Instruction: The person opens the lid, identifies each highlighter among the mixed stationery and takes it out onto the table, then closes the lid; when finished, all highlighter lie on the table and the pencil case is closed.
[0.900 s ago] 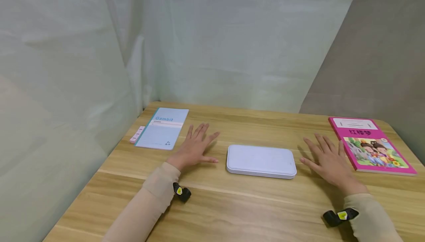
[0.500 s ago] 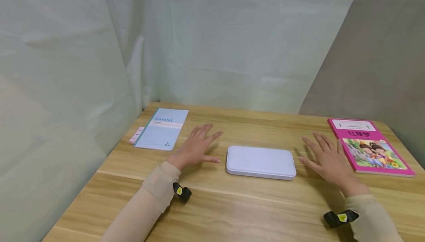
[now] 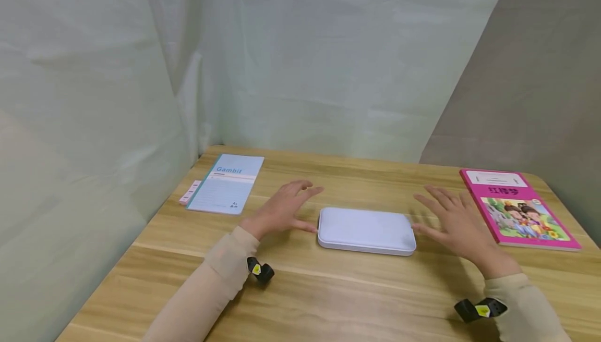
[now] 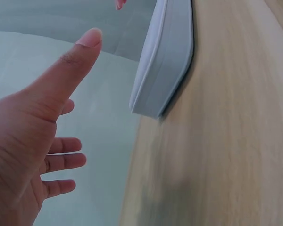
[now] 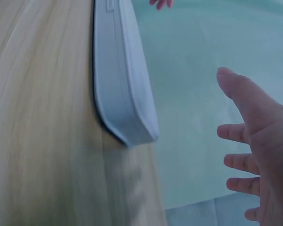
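Note:
A flat white case (image 3: 366, 231) with rounded corners lies on the wooden table, between the two hands. On its left side is my left hand (image 3: 281, 209), fingers spread and thumb tip near the case's left end. My right hand (image 3: 462, 227) hovers off the opposite end, its thumb pointing at the case's right edge. Both wrist views show the case's side wall (image 4: 172, 61) apart from the thumbs. Neither hand holds anything; in the right wrist view the fingers (image 5: 243, 162) extend past the case's side.
A light blue notebook (image 3: 227, 183) marked Gambit lies at the back left, over a pink-and-white strip (image 3: 190, 192). At the right lies a thick pink picture-cover book (image 3: 521, 209). Pale cloth (image 3: 328, 60) hangs behind the wooden table (image 3: 338, 300).
Both hands have moved inward, the left to the right and the right to the left, so each thumb is closer to the white case. The view has shifted slightly.

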A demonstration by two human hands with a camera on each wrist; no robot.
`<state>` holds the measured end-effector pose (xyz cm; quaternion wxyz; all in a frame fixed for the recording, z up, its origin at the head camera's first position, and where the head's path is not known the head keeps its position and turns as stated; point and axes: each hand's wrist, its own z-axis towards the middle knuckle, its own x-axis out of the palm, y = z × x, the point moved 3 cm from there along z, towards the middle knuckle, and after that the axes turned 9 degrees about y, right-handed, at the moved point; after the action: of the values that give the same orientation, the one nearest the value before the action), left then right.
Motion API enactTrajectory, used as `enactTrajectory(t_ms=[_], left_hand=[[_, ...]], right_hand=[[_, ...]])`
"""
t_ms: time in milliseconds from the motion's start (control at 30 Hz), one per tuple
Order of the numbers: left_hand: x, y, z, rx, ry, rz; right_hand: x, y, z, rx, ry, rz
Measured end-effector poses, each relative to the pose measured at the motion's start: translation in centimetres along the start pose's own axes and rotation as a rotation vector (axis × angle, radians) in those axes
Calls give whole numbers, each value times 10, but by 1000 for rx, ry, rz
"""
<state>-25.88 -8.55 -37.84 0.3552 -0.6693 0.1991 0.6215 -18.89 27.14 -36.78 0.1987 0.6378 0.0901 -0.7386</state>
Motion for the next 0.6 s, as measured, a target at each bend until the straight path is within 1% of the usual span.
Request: enactTrajectory(t_ms=[67,167,267,333,400,600], left_hand=[[0,-2,3,-1,19,-25],[3,-4,7,13,47,-29],[6,-6,11,61,49,-12],[9,-7,13,96,45,-6],[12,-9,15,116,48,-9],[19,-11,17,92,101,-33]], right_hand=[[-1,5,2,-16,16,13],[-2,12,4,-54,23,40],[1,18,6,-90,23,44],[3,21,6,-102,31,53],[5,24,7,-107,51,71],[12,33,11,-142,78,102]])
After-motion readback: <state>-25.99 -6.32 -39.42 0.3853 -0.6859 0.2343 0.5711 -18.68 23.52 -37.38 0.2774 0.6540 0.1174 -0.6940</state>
